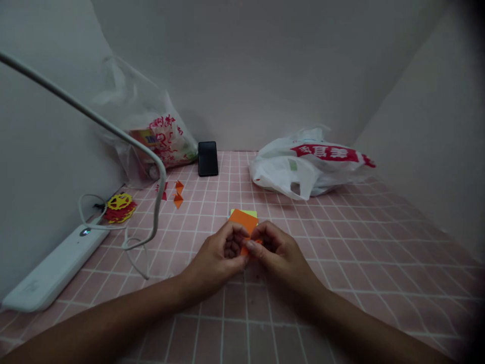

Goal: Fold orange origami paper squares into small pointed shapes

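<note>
Between my two hands is a small piece of folded orange paper (245,249), partly covered by the fingers. My left hand (222,250) pinches it from the left with thumb and forefinger. My right hand (278,247) closes on its right side, the thumb pressed near the middle. Just beyond the fingertips lies a stack of square paper sheets (244,218), orange on top with a yellow edge showing behind. Farther left on the cloth are two small folded orange paper pieces (178,200) beside a red one (163,190).
A white power strip (56,268) with a looping cable (159,202) runs along the left. Red and yellow cut-out shapes (119,205) lie by it. A phone (208,158), a filled plastic bag (151,131) and a white bag (310,164) stand at the back.
</note>
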A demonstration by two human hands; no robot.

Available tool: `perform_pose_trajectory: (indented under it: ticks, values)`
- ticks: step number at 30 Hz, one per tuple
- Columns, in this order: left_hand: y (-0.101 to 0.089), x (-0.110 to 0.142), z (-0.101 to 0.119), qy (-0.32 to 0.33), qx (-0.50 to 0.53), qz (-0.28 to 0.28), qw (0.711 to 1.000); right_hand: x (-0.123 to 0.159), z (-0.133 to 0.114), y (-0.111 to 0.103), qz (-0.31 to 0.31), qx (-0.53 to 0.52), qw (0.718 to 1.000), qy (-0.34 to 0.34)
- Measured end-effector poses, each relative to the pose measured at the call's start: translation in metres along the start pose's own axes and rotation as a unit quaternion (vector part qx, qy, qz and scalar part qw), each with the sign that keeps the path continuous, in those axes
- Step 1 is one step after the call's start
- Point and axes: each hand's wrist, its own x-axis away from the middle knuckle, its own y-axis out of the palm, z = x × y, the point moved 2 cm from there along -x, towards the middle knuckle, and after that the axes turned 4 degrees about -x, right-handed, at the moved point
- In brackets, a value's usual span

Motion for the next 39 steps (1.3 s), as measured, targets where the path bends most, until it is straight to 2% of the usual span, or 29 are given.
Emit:
perform_pose_trajectory:
  ticks: [3, 5, 8, 12, 19, 23, 26, 29, 31, 34, 36, 39]
  values:
    - [-0.001, -0.002, 0.001, -0.018, 0.019, 0.007, 1.000, -0.001, 0.000, 0.000, -0.005, -0.011, 1.000, 0.005]
    - [-0.003, -0.004, 0.001, -0.032, 0.021, 0.018, 0.999, -0.001, -0.001, -0.001, 0.013, -0.027, 1.000, 0.011]
    - [-0.006, -0.006, 0.001, -0.070, 0.001, 0.003, 0.998, -0.001, -0.002, -0.003, 0.037, -0.032, 0.998, 0.025]
    - [-0.008, -0.007, -0.001, -0.110, -0.011, -0.008, 0.994, -0.002, 0.000, -0.004, 0.037, -0.048, 0.997, 0.054]
    - [-0.009, -0.009, -0.005, -0.106, 0.017, -0.010, 0.994, -0.002, 0.007, -0.003, 0.042, -0.080, 0.994, 0.069]
    - [-0.007, -0.008, -0.004, -0.107, 0.014, -0.020, 0.994, -0.002, 0.007, -0.002, 0.020, -0.086, 0.994, 0.069]
    - [-0.008, -0.008, -0.002, -0.103, 0.007, -0.001, 0.995, -0.004, 0.010, 0.000, 0.004, -0.129, 0.988, 0.079]
    - [-0.010, -0.008, -0.003, -0.092, 0.005, 0.018, 0.996, -0.005, 0.011, -0.001, 0.009, -0.143, 0.989, 0.044]
    - [-0.012, -0.009, -0.003, -0.080, -0.009, 0.022, 0.996, -0.004, 0.008, -0.002, 0.010, -0.116, 0.993, 0.005]
    - [-0.013, -0.009, 0.000, -0.059, -0.035, 0.022, 0.997, -0.001, 0.002, -0.002, -0.006, -0.001, 0.999, -0.053]
    - [-0.013, -0.009, 0.003, -0.054, -0.043, 0.015, 0.998, 0.001, 0.000, -0.001, -0.019, 0.054, 0.996, -0.068]
    - [-0.014, -0.009, 0.003, -0.054, -0.046, 0.008, 0.997, 0.001, 0.001, -0.002, -0.026, 0.078, 0.994, -0.068]
